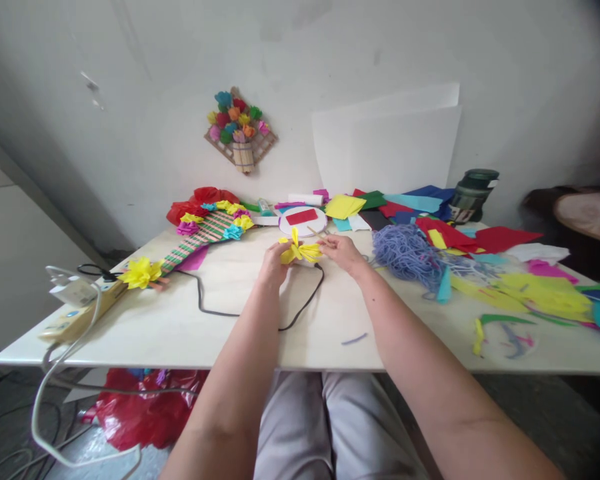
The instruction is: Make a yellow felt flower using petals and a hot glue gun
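Observation:
Both my hands meet at the middle of the white table [220, 333], holding a yellow paper flower [300, 251] between them. My left hand [274, 261] pinches its left side. My right hand [341, 251] grips the petals on its right. Just behind the flower lies a white round plate [303, 230] with a red paper piece [302, 217] on it. A black cable [260, 313] loops on the table under my hands.
A woven strip with paper flowers [200, 237] lies at the left, ending in a yellow flower [141, 272]. A power strip [75, 313] sits at the left edge. Blue yarn [405, 253], coloured paper scraps [520, 287] and a dark jar [473, 195] fill the right.

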A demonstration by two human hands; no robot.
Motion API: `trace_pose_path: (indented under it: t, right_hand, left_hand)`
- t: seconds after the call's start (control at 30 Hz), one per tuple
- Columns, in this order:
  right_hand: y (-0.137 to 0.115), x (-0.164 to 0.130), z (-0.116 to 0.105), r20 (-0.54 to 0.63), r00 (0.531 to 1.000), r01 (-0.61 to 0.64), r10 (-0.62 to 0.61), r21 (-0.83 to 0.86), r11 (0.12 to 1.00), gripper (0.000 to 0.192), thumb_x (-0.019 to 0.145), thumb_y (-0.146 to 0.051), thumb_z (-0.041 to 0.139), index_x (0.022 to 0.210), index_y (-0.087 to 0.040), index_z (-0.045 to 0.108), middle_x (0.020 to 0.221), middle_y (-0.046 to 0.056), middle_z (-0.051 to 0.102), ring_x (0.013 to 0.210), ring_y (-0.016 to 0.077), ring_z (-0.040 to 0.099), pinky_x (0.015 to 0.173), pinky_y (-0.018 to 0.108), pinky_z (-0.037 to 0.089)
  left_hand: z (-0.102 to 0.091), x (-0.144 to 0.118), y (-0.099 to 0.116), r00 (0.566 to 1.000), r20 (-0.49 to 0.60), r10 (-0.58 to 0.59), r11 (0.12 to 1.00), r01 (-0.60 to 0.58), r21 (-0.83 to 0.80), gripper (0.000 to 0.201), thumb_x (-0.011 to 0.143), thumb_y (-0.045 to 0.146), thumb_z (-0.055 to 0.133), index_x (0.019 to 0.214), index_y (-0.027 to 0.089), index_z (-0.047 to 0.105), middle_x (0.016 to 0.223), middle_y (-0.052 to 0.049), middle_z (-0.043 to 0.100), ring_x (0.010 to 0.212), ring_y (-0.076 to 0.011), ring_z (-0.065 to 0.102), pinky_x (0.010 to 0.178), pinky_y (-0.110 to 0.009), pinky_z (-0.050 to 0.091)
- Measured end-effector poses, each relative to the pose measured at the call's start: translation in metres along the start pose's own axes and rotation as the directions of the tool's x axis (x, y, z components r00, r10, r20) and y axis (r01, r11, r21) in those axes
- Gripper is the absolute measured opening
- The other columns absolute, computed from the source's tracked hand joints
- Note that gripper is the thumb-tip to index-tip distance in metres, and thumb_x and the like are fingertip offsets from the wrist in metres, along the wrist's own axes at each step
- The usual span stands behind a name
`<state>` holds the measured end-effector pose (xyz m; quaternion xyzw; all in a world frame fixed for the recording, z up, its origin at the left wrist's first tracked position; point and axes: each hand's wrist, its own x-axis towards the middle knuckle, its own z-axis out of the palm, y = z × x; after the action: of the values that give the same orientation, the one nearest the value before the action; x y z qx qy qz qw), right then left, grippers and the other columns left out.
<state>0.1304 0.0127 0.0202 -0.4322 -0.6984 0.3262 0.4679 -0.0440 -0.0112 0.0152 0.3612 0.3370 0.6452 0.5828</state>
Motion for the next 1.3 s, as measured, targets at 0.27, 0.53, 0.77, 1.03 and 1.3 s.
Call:
trace_pose_path:
  t: [0.27,0.53,0.77,1.03,1.3]
  right_hand:
    - [0.005,0.002,0.0,-0.099,0.994,0.036,-0.041,-0.053,0.998,0.022,0.067,-0.02,0.056,0.083,-0.016,0.07,0.071,0.001,0.069,0.067,0.0151,0.063,0.063,0.025,0.048]
    - [0.01,0.005,0.0,-0.137,0.983,0.095,-0.12,-0.174,0.98,0.023,0.069,-0.022,0.056,0.088,-0.021,0.07,0.081,0.002,0.072,0.078,0.018,0.066,0.069,0.029,0.051]
    - [0.0,0.0,-0.001,-0.173,0.974,0.111,-0.145,-0.191,0.975,0.024,0.069,-0.018,0.055,0.088,-0.021,0.069,0.082,0.001,0.072,0.08,0.0189,0.067,0.072,0.03,0.051]
    - [0.002,0.001,-0.001,-0.187,0.973,0.098,-0.138,-0.211,0.973,0.026,0.069,-0.017,0.054,0.089,-0.023,0.07,0.084,0.002,0.071,0.082,0.0203,0.065,0.075,0.031,0.05]
    - [0.0,0.001,-0.003,-0.217,0.97,0.05,-0.105,-0.242,0.969,0.027,0.069,-0.018,0.052,0.089,-0.025,0.07,0.077,0.0,0.07,0.076,0.0186,0.063,0.07,0.029,0.049]
  left_hand:
    - [0.004,-0.004,0.002,0.998,0.032,-0.051,0.999,0.051,0.01,0.024,0.061,0.022,0.062,0.082,0.013,0.059,0.07,-0.005,0.066,0.067,-0.0186,0.063,0.054,-0.026,0.048]
    - [0.003,-0.005,0.003,0.999,0.022,-0.048,0.992,0.045,0.12,0.032,0.054,0.024,0.074,0.078,0.014,0.056,0.063,-0.001,0.061,0.058,-0.0152,0.06,0.051,-0.025,0.047]
    - [0.008,-0.009,0.007,1.0,0.01,-0.015,0.982,0.012,0.19,0.055,0.05,0.022,0.078,0.099,0.014,0.055,0.076,-0.004,0.064,0.061,-0.0158,0.061,0.056,-0.028,0.05]
    - [0.003,-0.006,0.007,0.984,0.051,0.171,0.965,-0.178,0.192,0.09,0.061,0.025,0.072,0.14,0.035,0.029,0.113,-0.007,0.06,0.066,-0.0098,0.061,0.057,-0.02,0.046]
    - [0.005,-0.01,0.009,0.979,0.201,0.026,0.978,-0.067,0.198,0.07,0.067,0.032,0.068,0.133,0.031,0.045,0.113,-0.008,0.063,0.075,-0.015,0.063,0.063,-0.026,0.05]
